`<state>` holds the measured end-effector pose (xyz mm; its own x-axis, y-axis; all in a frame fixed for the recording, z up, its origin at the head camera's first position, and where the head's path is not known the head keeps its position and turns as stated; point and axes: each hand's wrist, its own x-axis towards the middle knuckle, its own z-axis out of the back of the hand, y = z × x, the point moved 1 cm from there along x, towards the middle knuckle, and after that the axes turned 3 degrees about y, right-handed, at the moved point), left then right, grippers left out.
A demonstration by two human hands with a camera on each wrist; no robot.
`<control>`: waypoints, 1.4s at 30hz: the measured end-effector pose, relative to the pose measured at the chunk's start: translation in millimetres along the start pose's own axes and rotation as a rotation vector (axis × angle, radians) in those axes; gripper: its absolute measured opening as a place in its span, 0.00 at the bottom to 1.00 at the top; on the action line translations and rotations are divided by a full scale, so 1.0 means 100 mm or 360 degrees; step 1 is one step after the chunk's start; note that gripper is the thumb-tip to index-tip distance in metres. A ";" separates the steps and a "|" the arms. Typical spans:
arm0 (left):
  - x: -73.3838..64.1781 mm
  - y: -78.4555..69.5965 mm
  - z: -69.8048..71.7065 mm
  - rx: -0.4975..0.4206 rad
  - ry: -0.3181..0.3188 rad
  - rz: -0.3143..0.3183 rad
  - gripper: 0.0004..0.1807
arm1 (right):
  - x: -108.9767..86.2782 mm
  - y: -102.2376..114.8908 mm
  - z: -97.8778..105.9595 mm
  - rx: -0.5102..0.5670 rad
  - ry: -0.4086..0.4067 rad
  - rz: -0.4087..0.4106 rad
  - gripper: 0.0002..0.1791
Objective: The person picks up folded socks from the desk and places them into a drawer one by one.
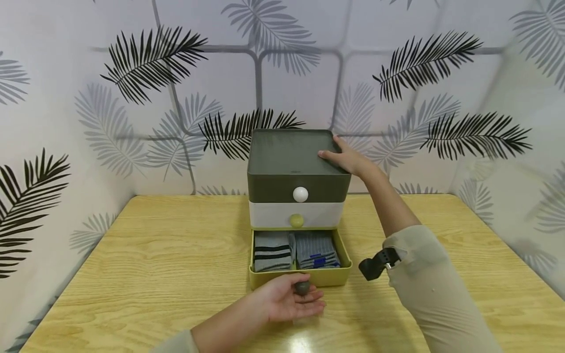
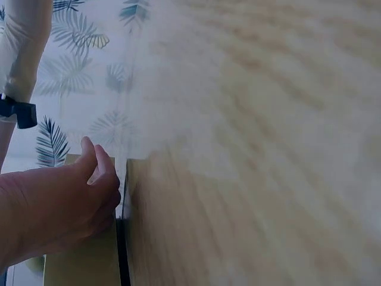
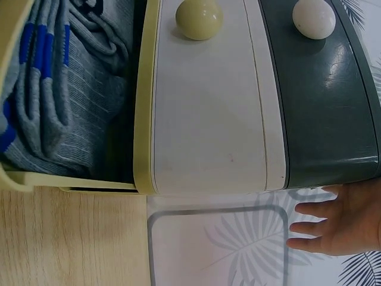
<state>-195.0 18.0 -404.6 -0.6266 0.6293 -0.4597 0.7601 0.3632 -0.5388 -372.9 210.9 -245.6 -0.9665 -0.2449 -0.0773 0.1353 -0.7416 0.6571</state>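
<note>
A stack of drawers [image 1: 297,214] has a dark grey top unit, a white middle and a yellow bottom drawer [image 1: 326,278] pulled out. Inside that drawer lie grey socks with black stripes [image 1: 272,251] and grey-blue socks with blue marks [image 1: 317,250]. My left hand [image 1: 291,300], palm up, is at the drawer's dark round knob [image 1: 302,288]; the thumb lies above it and the loosely straight fingers reach past below. On the stack's right top edge rests my right hand [image 1: 346,159], fingers spread over the corner. In the right wrist view, its fingers extend beside the dark side.
A white knob [image 1: 300,194] is on the dark drawer and a yellow-green knob [image 1: 296,220] on the white one. Everything stands on a wood-grain table [image 1: 190,245]. Behind it hangs a leaf-patterned backdrop [image 1: 300,88]. A black wrist device [image 1: 378,263] is strapped to the right sleeve.
</note>
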 end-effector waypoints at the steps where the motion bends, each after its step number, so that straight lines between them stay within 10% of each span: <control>1: 0.01 -0.02 0.01 -0.0004 -0.0001 -0.0005 0.13 | 0.00 0.00 0.00 0.0002 0.0000 0.0002 0.44; 42: 0.57 -0.56 0.01 -0.0229 -0.0278 -0.0132 0.13 | -0.01 0.00 0.00 0.0061 0.0004 -0.0004 0.45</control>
<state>-273.4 32.4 -401.3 -0.6986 0.4696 -0.5399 0.7137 0.5109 -0.4792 -372.2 211.0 -245.5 -0.9663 -0.2446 -0.0808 0.1245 -0.7179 0.6849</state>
